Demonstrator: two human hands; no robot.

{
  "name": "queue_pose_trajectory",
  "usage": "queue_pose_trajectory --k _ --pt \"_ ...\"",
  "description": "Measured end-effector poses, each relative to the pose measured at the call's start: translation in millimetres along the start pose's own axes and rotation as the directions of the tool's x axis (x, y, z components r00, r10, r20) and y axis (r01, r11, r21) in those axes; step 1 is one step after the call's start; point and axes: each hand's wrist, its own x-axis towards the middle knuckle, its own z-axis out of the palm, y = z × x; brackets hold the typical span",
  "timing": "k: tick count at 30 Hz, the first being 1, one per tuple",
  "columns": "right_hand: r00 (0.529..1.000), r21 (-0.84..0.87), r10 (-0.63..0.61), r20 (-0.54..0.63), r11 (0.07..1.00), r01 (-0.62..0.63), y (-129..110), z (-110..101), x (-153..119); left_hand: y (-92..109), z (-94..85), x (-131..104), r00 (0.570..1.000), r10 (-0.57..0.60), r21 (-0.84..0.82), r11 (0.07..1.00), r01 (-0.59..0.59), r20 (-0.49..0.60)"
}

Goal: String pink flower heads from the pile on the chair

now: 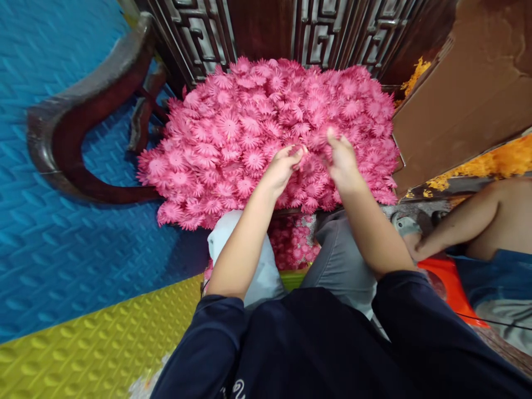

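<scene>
A broad heap of pink artificial flowers (254, 159) with narrow, pointed petals lies in front of me. Above its near middle, my left hand (285, 165) is closed in a pinch, with a bit of pink flower showing at the fingertips. To its right, my right hand (343, 160) is bent with thumb and fingers brought together. Motion smears its fingertips, and a blurred pink patch beside them cannot be told from the heap behind. The two hands are a short gap apart and do not touch.
A dark curved wooden armrest (62, 149) stands left of the heap, carved wooden panels (324, 33) behind. On the right are a brown cardboard sheet (461, 94) and orange artificial flowers (494, 160). Another person's bare arm and leg (469, 221) are close by. More pink flowers (297, 244) lie below.
</scene>
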Motion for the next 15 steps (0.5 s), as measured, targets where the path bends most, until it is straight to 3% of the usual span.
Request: queue_pose_trajectory --k 1,2,4,5,7,9,11,13,15 --pt "0.997 -0.003 -0.023 -0.075 1.0 0.022 -1 -7 7 1 -1.2 -1 1.0 0.001 0.02 1.0 -0.001 0.027" --pt "0.995 -0.039 -0.074 -0.06 0.997 0.072 -4 -12 13 2 -3.3 -1 1.0 0.021 0.051 0.998 -0.022 0.02" --pt "0.994 -0.081 -0.065 0.092 0.994 0.073 -9 -19 15 3 -10.4 2 0.986 0.128 0.164 0.98 -0.11 -0.105" --pt "0.988 -0.086 -0.027 0.151 0.996 0.04 -11 -20 12 3 -15.3 4 0.958 0.214 0.252 0.954 -0.162 -0.193" --pt "0.977 -0.089 0.057 0.207 0.995 -0.039 -15 -16 -1 3 -26.4 8 0.851 0.406 0.459 0.858 -0.23 -0.332" --pt "0.968 -0.079 0.099 0.23 0.993 -0.082 -17 -10 -16 5 -35.9 9 0.731 0.552 0.622 0.75 -0.225 -0.401" --pt "0.954 -0.058 0.134 0.268 0.991 -0.123 -18 -4 -28 8 -40.0 7 0.646 0.61 0.691 0.702 -0.172 -0.459" --pt "0.934 -0.027 0.181 0.308 0.983 -0.181 -19 0 -36 11 -37.2 1 0.609 0.618 0.712 0.691 -0.12 -0.497" --pt "0.915 -0.003 0.218 0.339 0.973 -0.231 -20 2 -39 13 -29.0 -4 0.62 0.636 0.754 0.648 -0.106 -0.46"
